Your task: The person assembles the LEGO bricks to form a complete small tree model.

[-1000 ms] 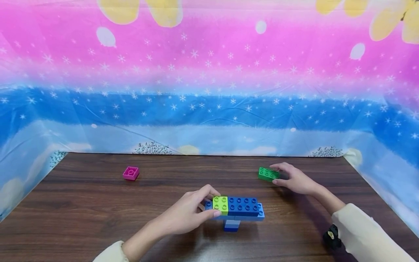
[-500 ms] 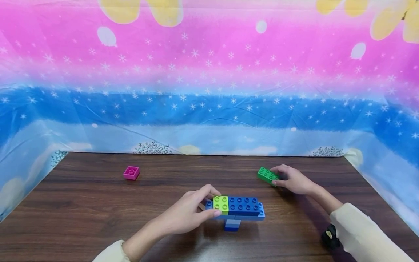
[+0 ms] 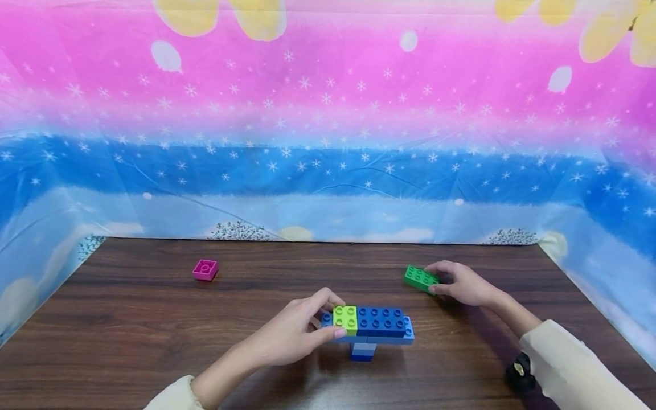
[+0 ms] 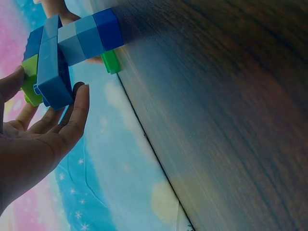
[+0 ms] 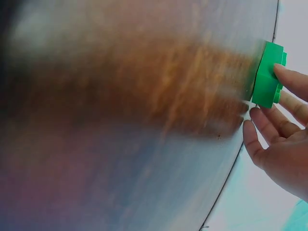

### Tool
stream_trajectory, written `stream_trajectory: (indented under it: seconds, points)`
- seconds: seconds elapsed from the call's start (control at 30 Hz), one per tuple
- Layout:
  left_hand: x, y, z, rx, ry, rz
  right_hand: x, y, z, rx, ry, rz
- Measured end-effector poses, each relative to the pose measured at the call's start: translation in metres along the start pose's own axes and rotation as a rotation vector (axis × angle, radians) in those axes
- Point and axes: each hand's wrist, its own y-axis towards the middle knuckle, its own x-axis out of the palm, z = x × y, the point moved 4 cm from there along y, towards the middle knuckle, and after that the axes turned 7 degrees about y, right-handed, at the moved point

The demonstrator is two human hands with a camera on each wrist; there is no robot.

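A T-shaped build of toy building bricks stands on a narrow column (image 3: 363,350) of blue shades. On its light blue crosspiece (image 3: 408,327) sit a lime green brick (image 3: 345,320) and a longer dark blue brick (image 3: 380,322), studs up. My left hand (image 3: 287,335) holds the build's left end, thumb against the lime brick's near side. In the left wrist view, its fingertips (image 4: 82,91) reach under the crosspiece (image 4: 55,79). Farther back on the right, my right hand (image 3: 465,283) pinches the right end of a green eight-stud brick (image 3: 419,278) between thumb and fingers.
A pink square brick (image 3: 205,270) lies at the back left, its hollow underside up. The dark wooden table (image 3: 128,330) ends at a patterned cloth (image 3: 328,171) hanging behind and along both sides. A black device (image 3: 520,371) sits at the right sleeve.
The green brick has turned a little in my right hand, and both have shifted slightly toward me. My left hand and the T-shaped build stay where they were.
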Motion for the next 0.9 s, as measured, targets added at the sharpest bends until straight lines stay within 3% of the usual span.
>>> stream_trajectory:
  seconds: [0.47,0.9]
  points:
    - [0.001,0.000,0.000,0.013,0.005,0.004,-0.001,-0.015,-0.019,-0.060,0.042,0.002]
    - [0.000,-0.001,0.001,0.003,0.003,0.006,-0.004,-0.028,-0.070,-0.197,0.186,-0.047]
